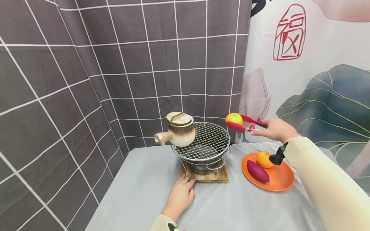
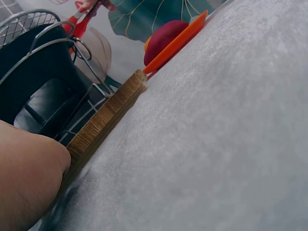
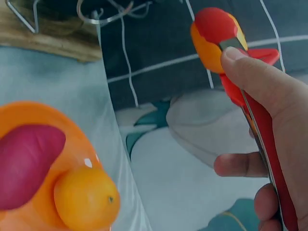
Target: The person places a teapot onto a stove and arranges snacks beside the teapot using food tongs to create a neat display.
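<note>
The right hand (image 1: 277, 129) gripped red tongs (image 1: 235, 126) pinching an orange; the left hand (image 1: 180, 194) (fingers outstretched) touched a wooden board (image 1: 208, 177).

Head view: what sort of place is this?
Probably a staged tabletop set: a grid-patterned curtain and a leaf-print backdrop hang behind a cloth-covered table bearing a round mesh-topped grill.

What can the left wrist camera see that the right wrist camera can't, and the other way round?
Only left: the left hand and the mesh.

Only right: the inside of the plate and the stem spot on the plate orange. The held orange shows there too; I can't make it out in the left view.

Both: the right hand, red tongs, board, sweet potato and the plate's rim.
</note>
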A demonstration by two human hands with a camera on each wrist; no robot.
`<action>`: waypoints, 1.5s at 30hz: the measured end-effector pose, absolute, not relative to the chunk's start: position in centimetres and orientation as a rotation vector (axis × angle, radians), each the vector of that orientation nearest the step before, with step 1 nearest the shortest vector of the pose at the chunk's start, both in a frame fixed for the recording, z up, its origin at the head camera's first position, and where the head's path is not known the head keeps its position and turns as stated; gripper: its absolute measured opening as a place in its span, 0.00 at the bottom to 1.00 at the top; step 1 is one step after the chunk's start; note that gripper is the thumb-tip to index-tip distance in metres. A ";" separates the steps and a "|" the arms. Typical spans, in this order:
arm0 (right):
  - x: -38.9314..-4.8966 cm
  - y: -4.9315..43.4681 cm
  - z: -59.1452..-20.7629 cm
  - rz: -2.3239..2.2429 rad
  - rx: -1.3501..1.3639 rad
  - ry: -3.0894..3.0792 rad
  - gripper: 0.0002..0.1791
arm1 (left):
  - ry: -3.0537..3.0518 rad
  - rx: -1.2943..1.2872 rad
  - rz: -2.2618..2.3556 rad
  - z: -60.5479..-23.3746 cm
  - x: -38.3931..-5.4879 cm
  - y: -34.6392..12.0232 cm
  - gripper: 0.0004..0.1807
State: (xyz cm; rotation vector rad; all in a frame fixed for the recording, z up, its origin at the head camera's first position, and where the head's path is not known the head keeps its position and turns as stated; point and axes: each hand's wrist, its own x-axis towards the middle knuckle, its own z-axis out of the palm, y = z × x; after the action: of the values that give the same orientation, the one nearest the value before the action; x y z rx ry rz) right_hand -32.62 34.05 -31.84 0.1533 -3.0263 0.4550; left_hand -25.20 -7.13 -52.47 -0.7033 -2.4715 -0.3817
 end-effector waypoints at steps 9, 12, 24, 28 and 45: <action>-33.6 31.1 -31.8 0.487 0.125 -2.994 0.60 | -2.484 -0.700 -0.374 -52.3 -25.2 -7.2 0.19; -33.8 30.1 -31.6 0.476 0.146 -2.986 0.60 | -2.478 -0.705 -0.375 -52.3 -25.2 -7.3 0.18; -34.3 26.7 -30.4 0.481 0.165 -2.991 0.53 | -2.425 -0.722 -0.373 -52.5 -25.3 -7.3 0.18; -34.5 25.6 -30.2 0.493 0.178 -2.997 0.53 | -2.431 -0.719 -0.376 -52.5 -25.3 -7.3 0.18; -35.1 22.4 -30.9 0.513 0.190 -3.017 0.55 | -2.431 -0.713 -0.373 -52.8 -25.3 -7.2 0.18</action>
State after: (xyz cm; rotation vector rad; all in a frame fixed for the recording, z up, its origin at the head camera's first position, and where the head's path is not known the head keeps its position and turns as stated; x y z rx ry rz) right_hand -35.14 22.41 -30.91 0.1902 -3.0173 0.5126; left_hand -25.35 -7.25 -52.76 -0.7131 -2.4312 -0.3728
